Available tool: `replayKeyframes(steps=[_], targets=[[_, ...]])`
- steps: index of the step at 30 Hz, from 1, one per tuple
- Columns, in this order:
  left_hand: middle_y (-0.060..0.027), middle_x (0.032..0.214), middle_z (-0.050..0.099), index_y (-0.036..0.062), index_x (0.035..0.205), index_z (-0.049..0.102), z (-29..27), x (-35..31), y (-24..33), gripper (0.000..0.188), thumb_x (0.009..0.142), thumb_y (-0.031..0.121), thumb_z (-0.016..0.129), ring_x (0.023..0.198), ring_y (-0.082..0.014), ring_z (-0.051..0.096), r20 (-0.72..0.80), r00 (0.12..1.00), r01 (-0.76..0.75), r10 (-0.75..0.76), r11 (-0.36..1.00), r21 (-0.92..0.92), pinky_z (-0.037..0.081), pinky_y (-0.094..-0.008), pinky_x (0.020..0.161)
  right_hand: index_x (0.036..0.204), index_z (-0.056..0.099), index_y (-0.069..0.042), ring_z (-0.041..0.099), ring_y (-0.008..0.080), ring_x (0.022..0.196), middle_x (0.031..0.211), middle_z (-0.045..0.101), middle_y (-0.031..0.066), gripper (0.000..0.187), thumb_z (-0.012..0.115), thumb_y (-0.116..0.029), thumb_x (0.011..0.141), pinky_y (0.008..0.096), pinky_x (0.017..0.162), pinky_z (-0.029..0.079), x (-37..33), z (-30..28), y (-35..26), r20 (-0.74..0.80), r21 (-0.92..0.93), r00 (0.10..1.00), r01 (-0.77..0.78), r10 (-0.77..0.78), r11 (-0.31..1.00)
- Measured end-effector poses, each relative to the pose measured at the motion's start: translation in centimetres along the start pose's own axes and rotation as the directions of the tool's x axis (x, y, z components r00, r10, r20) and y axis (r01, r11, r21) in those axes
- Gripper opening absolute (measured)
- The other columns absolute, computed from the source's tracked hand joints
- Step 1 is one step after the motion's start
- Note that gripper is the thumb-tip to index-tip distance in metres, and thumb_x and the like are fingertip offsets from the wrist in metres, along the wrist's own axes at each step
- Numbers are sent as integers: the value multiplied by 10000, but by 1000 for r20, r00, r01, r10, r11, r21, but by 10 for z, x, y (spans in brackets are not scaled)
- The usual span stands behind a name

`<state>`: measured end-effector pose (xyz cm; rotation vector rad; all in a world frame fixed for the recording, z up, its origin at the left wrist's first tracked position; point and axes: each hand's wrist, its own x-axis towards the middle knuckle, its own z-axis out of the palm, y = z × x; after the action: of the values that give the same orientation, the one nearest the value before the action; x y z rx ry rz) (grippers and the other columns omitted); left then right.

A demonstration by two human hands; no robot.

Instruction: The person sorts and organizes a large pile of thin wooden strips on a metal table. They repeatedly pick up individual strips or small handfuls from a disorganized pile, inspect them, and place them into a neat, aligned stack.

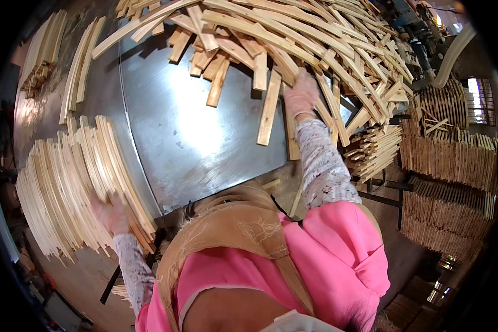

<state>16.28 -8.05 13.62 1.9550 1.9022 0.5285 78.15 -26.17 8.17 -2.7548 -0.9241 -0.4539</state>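
At the left, my left hand [110,213] lies against the near end of a row of pale wooden slats [66,188] set side by side. Its fingers look apart, slightly blurred, with no slat gripped between them. My right hand [302,95] reaches to the near edge of a big loose heap of wooden slats [337,44]. Its fingers are closed round the end of one wooden slat [284,62]; part of the grip is hidden by the back of the hand. Another slat [291,135] stretches toward me just below that hand.
A shiny metal tabletop [171,149] spreads between my arms. Two smaller slat bundles [45,50] lie at the far left. Right of the table stand a slat stack [373,149] and tall slat piles [448,155] beside dark metal bars [384,199]. Machinery [420,52] stands at the far right.
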Motion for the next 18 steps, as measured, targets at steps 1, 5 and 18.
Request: replayKeyframes(steps=[1, 5, 18], targets=[[-261, 1678, 403, -42, 1633, 351, 17, 6, 58, 789, 975, 192, 717, 1562, -392, 394, 89, 991, 102, -98, 994, -43, 342, -470, 1306, 1412, 581, -87, 664, 409, 1176, 1181, 703, 197, 659, 794, -246, 809, 484, 969, 560, 4, 5, 35, -30, -47, 999, 32, -34, 998], [-218, 1442, 660, 2, 1516, 572, 148, -10, 157, 563, 1018, 225, 713, 1291, -344, 659, 159, 906, -339, 393, 897, -283, 505, -437, 1128, 1540, 512, -107, 681, 418, 1165, 1213, 700, 211, 793, 793, -268, 816, 494, 996, 564, 15, 19, 75, 398, -8, 913, 94, -83, 996], [-103, 1094, 695, 16, 1467, 509, 323, -96, 328, 567, 1005, 278, 707, 1024, -236, 669, 684, 707, 529, 180, 508, -680, 552, -348, 952, 1298, 637, 35, 712, 319, 1034, 1037, 720, 200, 418, 569, -325, 1097, 409, 910, 593, -44, -8, 13, 585, 764, 656, -247, -477, 596]])
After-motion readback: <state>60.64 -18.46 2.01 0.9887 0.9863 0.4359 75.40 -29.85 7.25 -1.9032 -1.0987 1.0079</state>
